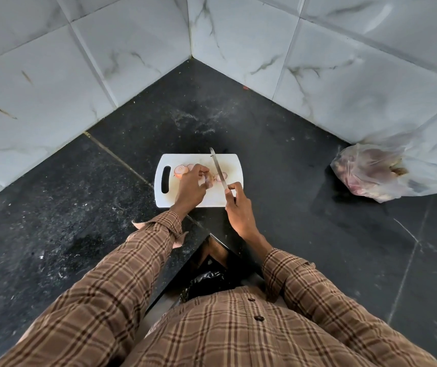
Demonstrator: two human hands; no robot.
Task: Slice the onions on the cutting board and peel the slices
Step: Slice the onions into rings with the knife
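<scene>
Cutting board (228, 165): white plastic, lying flat on the black counter (278, 160) in the corner where two tiled walls (357, 62) meet; its handle slot (166, 179) is at the 9 o'clock end.
Onion half (180, 170): sits on the board just beside the slot, cut face up, at about 10 o'clock from the left hand.
Onion slices (221, 176): a few thin pink rings lie on the board at 3 o'clock from the left hand, right against the knife blade.
Left hand (192, 188): over the middle of the board, fingers curled and pinching a small piece of onion (208, 181) between the fingertips; how it is held underneath cannot be told.
Right hand (238, 207): at the board's 5 o'clock edge, fingers wrapped round the knife handle, clamped on it.
Knife (218, 169): long narrow blade pointing toward 12 o'clock, tip reaching past the board's far edge, blade crossing the board between the left hand and the slices.
Plastic bag (371, 173): clear, crumpled, with reddish contents, on the counter at 3 o'clock, well apart from the board, against the wall.
Sleeves (143, 255): brown checked shirt on both arms.
</scene>
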